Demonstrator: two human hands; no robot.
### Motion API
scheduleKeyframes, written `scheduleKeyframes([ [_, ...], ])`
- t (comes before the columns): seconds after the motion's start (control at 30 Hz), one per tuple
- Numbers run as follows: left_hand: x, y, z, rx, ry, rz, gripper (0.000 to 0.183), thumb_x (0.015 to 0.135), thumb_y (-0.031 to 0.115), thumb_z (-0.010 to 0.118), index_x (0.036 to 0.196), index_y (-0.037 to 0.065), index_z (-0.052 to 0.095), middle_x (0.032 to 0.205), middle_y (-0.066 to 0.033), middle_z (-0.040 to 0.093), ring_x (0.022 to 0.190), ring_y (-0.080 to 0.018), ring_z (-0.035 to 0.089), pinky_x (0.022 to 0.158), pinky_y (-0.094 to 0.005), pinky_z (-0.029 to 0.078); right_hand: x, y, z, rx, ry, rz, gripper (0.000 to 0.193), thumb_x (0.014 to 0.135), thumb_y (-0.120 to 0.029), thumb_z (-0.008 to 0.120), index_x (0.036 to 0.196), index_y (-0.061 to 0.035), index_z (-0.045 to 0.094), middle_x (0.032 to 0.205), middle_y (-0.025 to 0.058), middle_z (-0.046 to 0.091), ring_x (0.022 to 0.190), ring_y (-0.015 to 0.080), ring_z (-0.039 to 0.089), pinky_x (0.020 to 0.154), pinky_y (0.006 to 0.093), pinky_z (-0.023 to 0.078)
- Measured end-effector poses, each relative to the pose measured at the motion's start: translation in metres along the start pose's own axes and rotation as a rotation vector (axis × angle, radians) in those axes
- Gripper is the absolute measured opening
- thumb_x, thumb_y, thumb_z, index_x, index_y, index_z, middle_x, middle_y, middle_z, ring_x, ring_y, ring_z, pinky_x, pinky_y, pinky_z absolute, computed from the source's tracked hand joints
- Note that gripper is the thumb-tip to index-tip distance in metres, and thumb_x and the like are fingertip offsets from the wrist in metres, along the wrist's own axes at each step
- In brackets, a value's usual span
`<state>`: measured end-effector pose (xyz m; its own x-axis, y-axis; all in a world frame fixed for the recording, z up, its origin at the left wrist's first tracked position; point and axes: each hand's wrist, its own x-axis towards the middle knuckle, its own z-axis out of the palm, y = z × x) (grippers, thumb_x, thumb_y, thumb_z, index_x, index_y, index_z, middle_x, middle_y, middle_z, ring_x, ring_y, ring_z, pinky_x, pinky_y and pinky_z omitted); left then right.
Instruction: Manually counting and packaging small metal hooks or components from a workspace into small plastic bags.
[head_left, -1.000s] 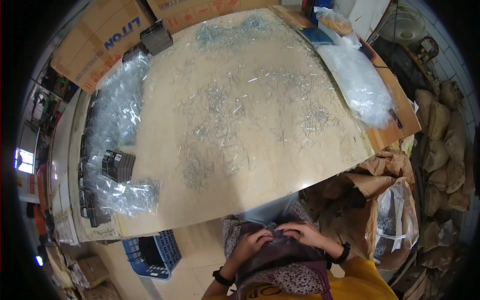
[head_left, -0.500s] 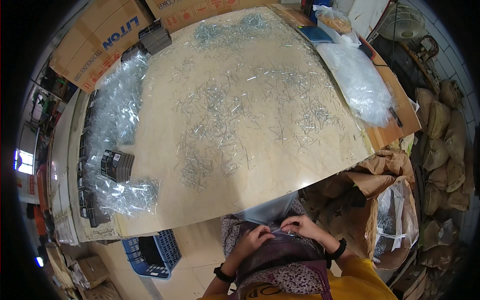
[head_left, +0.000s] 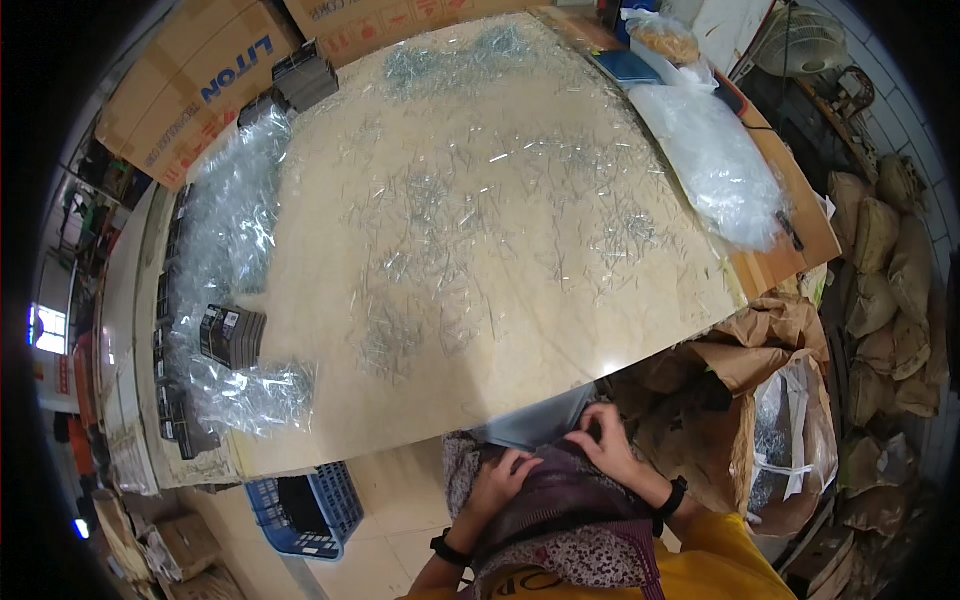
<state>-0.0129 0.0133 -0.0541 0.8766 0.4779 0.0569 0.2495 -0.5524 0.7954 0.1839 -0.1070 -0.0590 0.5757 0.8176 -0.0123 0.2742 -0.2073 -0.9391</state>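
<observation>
Over my lap, my left hand (head_left: 504,476) is closed, with its thumb and fingertips brought together. Whatever it holds is too small to make out. To its right and a little higher, my right hand (head_left: 606,446) is bent with thumb and forefinger apart, and nothing shows between them. Both hands are beside a pale grey tray (head_left: 540,424) that sits against the table's near edge. On the table (head_left: 320,300), thin metal pins (head_left: 425,260) lie scattered in loose patches, their exact kind unclear.
Clear plastic packets (head_left: 230,210) heap along the left edge, with a stack of dark cards (head_left: 233,336). Large cartons (head_left: 200,90) stand at the back left. Plastic bags (head_left: 710,165) lie at the right. A blue basket (head_left: 305,510) is on the floor; a paper sack (head_left: 785,440) stands right.
My right hand has moved up and away from my left, its thumb and forefinger parting. A thin, pale strip seen between the hands earlier no longer shows. My left hand has shifted slightly left.
</observation>
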Motion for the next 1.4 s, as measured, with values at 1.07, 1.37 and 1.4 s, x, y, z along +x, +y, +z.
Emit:
scheduleKeyframes([
  [1.07,0.012,0.048,-0.019,-0.333,0.143,-0.188,0.020,0.083,0.013,0.073,0.102,0.007,0.071,0.099,-0.0105,0.071,0.086,-0.0272,0.067,0.080,-0.0341,0.053,0.129,-0.163,0.025,-0.754,-0.144,-0.617,0.064,0.086,-0.047,0.062,0.139,-0.0154,0.048,0.148,0.0167,0.040,0.139,0.0383,0.032,0.112,0.0584,0.023],
  [1.37,0.000,0.049,-0.015,-0.393,0.142,-0.164,0.023,0.080,0.013,0.077,0.100,0.003,0.071,0.099,-0.0174,0.069,0.090,-0.0316,0.067,0.081,-0.0369,0.053,0.062,-0.146,0.016,-0.649,-0.075,-0.626,0.058,0.084,-0.047,0.066,0.133,-0.0203,0.055,0.147,0.0114,0.041,0.133,0.0352,0.039,0.108,0.0605,0.026],
  [1.4,-0.001,0.049,-0.015,-0.389,0.132,-0.155,0.024,0.079,0.013,0.078,0.100,0.002,0.071,0.099,-0.0180,0.069,0.091,-0.0320,0.067,0.081,-0.0371,0.053,0.062,-0.146,0.016,-0.649,-0.078,-0.624,0.058,0.084,-0.047,0.066,0.133,-0.0203,0.055,0.147,0.0114,0.041,0.133,0.0352,0.039,0.108,0.0605,0.026],
])
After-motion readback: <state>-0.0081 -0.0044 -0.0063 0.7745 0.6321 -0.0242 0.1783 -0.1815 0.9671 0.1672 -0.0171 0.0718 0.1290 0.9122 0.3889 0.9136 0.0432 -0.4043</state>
